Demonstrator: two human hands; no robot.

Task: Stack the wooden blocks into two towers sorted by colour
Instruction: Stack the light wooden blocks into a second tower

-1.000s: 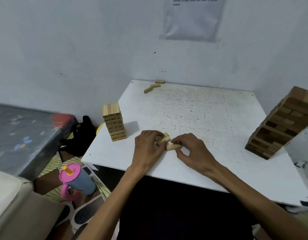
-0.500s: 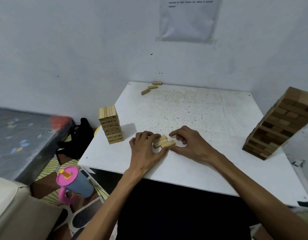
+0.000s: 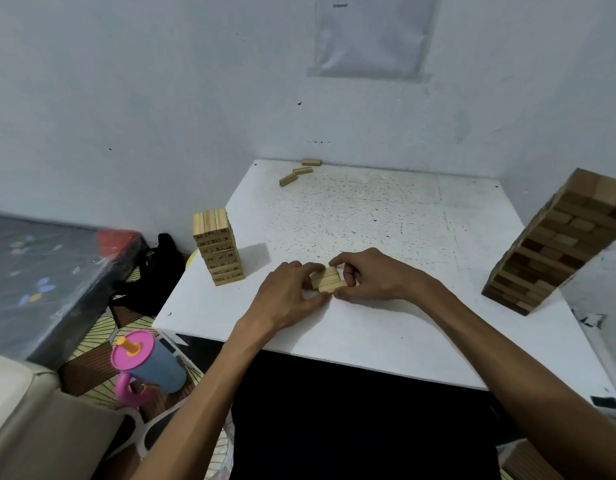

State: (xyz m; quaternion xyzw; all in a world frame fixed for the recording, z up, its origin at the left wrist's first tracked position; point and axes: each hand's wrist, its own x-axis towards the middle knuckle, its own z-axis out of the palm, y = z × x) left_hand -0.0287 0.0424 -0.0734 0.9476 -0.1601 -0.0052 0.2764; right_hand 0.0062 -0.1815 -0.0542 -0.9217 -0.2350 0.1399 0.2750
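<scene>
Pale wooden blocks (image 3: 329,280), a short row lying flat on the white table (image 3: 369,341), are pinched from both sides by the left hand (image 3: 289,296) and right hand (image 3: 372,278), apparently being squared into a layer to lift together onto the short light-wood tower (image 3: 218,251) nearby.

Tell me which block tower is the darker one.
The taller tower on the right; the short tower on the left is pale wood.

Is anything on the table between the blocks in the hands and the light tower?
Nothing visible: only table surface lies between the blocks and the light tower. The three loose blocks sit far back, off that path.
</scene>
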